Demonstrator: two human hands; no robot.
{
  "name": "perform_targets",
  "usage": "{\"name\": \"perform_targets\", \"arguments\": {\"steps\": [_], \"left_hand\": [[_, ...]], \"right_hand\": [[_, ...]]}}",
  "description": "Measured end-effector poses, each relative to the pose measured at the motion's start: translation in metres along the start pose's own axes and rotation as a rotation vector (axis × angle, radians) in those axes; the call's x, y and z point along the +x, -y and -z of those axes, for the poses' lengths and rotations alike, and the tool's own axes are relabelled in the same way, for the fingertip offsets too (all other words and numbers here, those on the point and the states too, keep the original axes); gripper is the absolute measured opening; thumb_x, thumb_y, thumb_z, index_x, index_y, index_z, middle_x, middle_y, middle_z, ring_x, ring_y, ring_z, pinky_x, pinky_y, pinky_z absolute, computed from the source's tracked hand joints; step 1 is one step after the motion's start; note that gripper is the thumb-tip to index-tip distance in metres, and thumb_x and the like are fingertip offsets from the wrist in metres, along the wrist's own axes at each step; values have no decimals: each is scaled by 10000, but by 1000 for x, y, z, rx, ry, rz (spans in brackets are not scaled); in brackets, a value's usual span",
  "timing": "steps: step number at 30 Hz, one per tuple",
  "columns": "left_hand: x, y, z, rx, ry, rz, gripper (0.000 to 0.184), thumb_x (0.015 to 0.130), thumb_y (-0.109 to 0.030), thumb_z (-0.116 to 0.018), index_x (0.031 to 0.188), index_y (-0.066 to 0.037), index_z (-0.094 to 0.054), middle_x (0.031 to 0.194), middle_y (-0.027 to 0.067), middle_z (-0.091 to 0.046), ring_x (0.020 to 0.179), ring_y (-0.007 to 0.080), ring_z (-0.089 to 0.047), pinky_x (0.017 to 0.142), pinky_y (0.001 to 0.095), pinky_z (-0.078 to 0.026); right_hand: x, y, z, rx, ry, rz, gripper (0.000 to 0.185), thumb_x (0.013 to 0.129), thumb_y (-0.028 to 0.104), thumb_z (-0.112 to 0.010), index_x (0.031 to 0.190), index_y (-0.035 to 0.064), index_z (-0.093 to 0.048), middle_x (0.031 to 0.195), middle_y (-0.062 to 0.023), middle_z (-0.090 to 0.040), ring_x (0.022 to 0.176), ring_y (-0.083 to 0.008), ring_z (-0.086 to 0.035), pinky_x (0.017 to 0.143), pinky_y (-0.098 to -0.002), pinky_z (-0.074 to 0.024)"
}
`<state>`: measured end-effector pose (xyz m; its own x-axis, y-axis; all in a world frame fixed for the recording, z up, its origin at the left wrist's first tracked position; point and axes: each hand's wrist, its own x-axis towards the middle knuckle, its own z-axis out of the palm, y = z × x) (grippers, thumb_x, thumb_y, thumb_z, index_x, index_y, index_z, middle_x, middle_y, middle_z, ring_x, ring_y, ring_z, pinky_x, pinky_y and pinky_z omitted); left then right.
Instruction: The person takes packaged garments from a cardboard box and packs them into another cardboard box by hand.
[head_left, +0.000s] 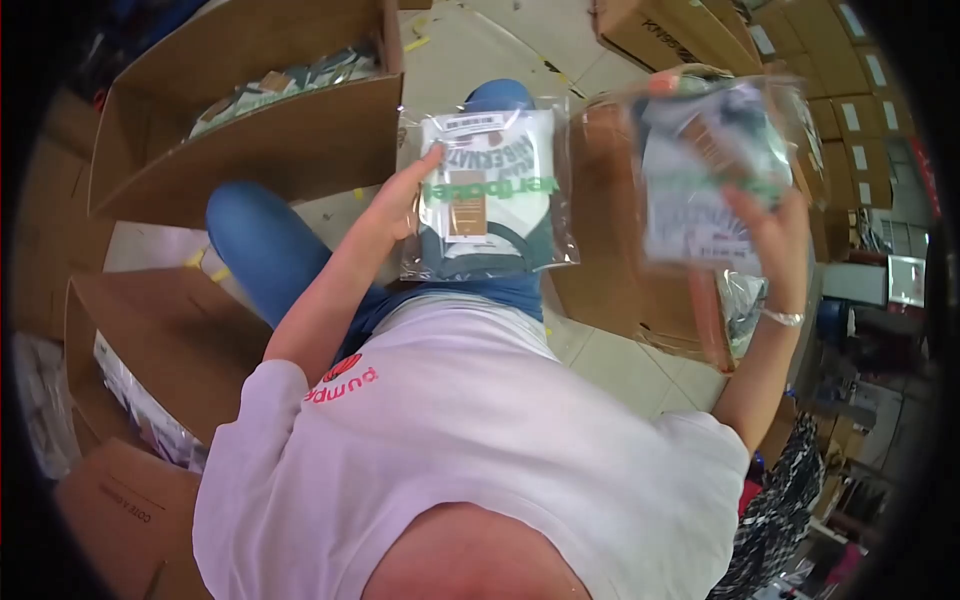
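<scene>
My left hand [405, 195] grips the left edge of a clear plastic bag with a folded garment [510, 215] inside, held above my lap. The garment is white with dark grey-green trim; a barcode sticker, a brown tag and green print show on it. Over at the right, my right hand [775, 225] is closed on a second bagged garment [670, 165], pale with darker parts and also carrying a brown tag. This bag is blurred by motion and hangs over an open cardboard box [600, 270]. My thumbs' exact contact is partly hidden.
An open carton [250, 150] at upper left holds several bagged garments [285, 90]. Below it stands another carton [150, 350] with more packets. A closed box [675, 35] lies at the top right, near stacked labelled boxes [850, 110]. Tiled floor [510, 40] shows between the boxes.
</scene>
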<state>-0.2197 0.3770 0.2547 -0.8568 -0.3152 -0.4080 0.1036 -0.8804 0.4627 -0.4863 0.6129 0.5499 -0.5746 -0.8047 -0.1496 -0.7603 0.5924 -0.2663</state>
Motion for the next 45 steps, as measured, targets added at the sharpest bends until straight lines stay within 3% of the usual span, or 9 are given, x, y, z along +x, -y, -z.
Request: {"name": "perform_targets", "arguments": {"steps": [5, 10, 13, 17, 20, 23, 28, 36, 45], "left_hand": [[-4, 11, 1, -15, -36, -10, 474, 1005, -389, -509, 1290, -13, -544, 1237, 129, -632, 1101, 239, -639, 943, 427, -531], [-20, -11, -16, -54, 52, -128, 632, 1003, -547, -405, 1422, -74, -438, 1392, 94, -529, 1245, 239, -540, 1044, 414, -448], [-26, -24, -19, 351, 30, -205, 487, 907, -161, -670, 1350, -54, -501, 1262, 79, -593, 1150, 138, -546, 1003, 333, -445], [-29, -40, -29, 514, -21, -198, 622, 742, -18, -802, 1299, -17, -525, 1185, 67, -628, 1069, 128, -570, 944, 315, -464], [-45, -96, -39, 683, 59, -408, 576, 734, -63, -820, 1250, -19, -566, 1142, 69, -650, 1054, 130, -577, 926, 325, -472], [-89, -206, -58, 810, -52, -550, 534, 749, -104, -814, 1231, -38, -593, 1081, 55, -674, 985, 138, -607, 907, 317, -483], [-101, -345, 23, 860, -517, -638, 483, 906, -305, -671, 1257, 3, -544, 1145, 115, -648, 997, 203, -660, 854, 370, -545], [-1, -267, 207, 256, -507, 151, 567, 928, -382, -651, 1349, -39, -490, 1309, 162, -575, 1181, 275, -581, 976, 434, -489], [67, -230, 243, 981, -608, 557, 870, 875, -668, -570, 1302, 88, -513, 1295, 239, -569, 1079, 307, -620, 909, 381, -511]], "right_hand": [[21, 60, -63, 1315, -280, -93, 265, 890, 144, -692, 1114, 16, -629, 1017, -59, -674, 829, -156, -675, 729, -313, -560], [79, 60, -229, 793, 40, -120, 314, 840, 155, -747, 1061, -57, -678, 985, -70, -696, 839, -139, -631, 742, -306, -511], [86, 67, -246, 852, -71, -34, 255, 837, 97, -736, 1015, -78, -685, 951, -64, -705, 814, -107, -634, 731, -267, -508], [76, 79, -245, 799, -192, 201, 202, 855, 66, -703, 1004, -69, -691, 891, -46, -706, 792, -108, -640, 722, -270, -512], [102, 78, -253, 1234, -441, 143, 520, 904, 249, -670, 1298, -61, -532, 1238, -167, -598, 1090, -185, -591, 915, -333, -488], [134, 99, -256, 2039, -322, -79, 390, 968, 152, -507, 1303, -47, -508, 1274, -121, -581, 1148, -259, -558, 977, -391, -445], [214, 143, -255, 302, -384, 524, 180, 951, 171, -580, 992, 6, -641, 928, -132, -652, 829, -279, -612, 762, -366, -483], [228, 136, -256, 214, -377, 495, 134, 916, 165, -618, 850, 54, -652, 773, -81, -629, 710, -262, -594, 661, -361, -427], [232, 144, -257, 218, -365, 472, 84, 828, 153, -688, 791, 89, -650, 732, -42, -632, 711, -233, -602, 660, -363, -415]]}}
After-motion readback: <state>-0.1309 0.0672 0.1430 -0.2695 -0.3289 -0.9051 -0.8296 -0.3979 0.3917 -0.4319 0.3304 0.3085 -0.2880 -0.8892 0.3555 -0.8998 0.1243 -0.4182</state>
